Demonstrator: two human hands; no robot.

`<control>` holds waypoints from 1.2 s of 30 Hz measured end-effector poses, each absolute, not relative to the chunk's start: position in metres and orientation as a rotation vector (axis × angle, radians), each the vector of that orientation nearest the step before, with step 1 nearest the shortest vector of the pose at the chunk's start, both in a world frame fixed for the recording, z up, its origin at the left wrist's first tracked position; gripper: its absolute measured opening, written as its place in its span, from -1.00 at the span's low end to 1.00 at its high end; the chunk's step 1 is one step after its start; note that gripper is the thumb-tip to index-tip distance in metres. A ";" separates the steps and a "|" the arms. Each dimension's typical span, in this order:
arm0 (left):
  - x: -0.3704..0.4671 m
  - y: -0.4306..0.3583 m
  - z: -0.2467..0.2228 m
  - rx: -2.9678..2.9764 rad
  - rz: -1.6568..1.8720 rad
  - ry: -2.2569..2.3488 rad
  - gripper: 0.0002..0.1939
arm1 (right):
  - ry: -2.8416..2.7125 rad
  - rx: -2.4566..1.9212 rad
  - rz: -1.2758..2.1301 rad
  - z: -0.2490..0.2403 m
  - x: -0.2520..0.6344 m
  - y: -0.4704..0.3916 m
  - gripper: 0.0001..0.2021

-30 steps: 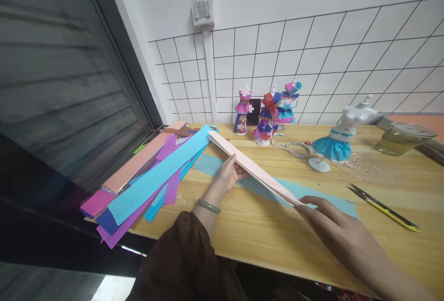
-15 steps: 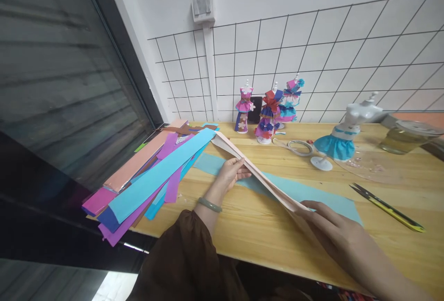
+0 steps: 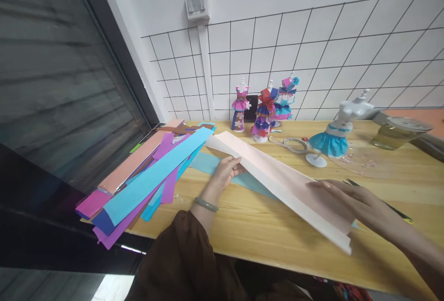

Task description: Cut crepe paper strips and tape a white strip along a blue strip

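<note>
A long pale pink strip of crepe paper (image 3: 277, 176) stretches diagonally over the table, opened out along a lengthwise fold. My left hand (image 3: 227, 171) pinches its near edge between thumb and fingers, toward the strip's left end. Over the right part of the strip lies my right hand (image 3: 347, 194), fingers stretched out along the paper; its thumb is hard to make out. Beneath, a light blue-green paper strip (image 3: 255, 184) rests on the wood, mostly covered. The pink strip's right end is lifted off the table and slightly blurred.
Colourful folded paper strips (image 3: 156, 171) are piled at the left. Several small dressed mannequins (image 3: 265, 113) stand at the back, beside a tape roll (image 3: 294, 145). A mannequin in a blue skirt (image 3: 329, 144), a lidded jar (image 3: 398, 132) and partly hidden scissors (image 3: 404, 215) are at the right.
The pink strip, folded narrow before, has spread open toward me and now covers more of the blue-green strip. My right hand has moved up and right; my left hand keeps its pinch.
</note>
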State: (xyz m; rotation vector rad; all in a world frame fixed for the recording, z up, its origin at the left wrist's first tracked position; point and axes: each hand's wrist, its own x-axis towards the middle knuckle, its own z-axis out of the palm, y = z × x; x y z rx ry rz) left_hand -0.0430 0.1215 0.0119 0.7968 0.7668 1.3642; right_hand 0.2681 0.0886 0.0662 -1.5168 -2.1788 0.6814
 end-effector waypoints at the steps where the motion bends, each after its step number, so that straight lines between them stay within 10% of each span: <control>1: -0.043 0.121 0.013 0.811 1.378 0.772 -0.82 | -2.167 -1.514 0.644 0.067 0.270 0.092 -0.68; 21: -0.028 0.078 0.062 1.753 1.739 1.469 -0.80 | -2.139 -1.174 0.136 0.050 0.261 0.149 -0.75; 36: -0.015 0.016 0.021 0.565 1.103 1.122 -0.75 | -2.546 -0.877 -0.062 0.039 0.224 0.065 -0.64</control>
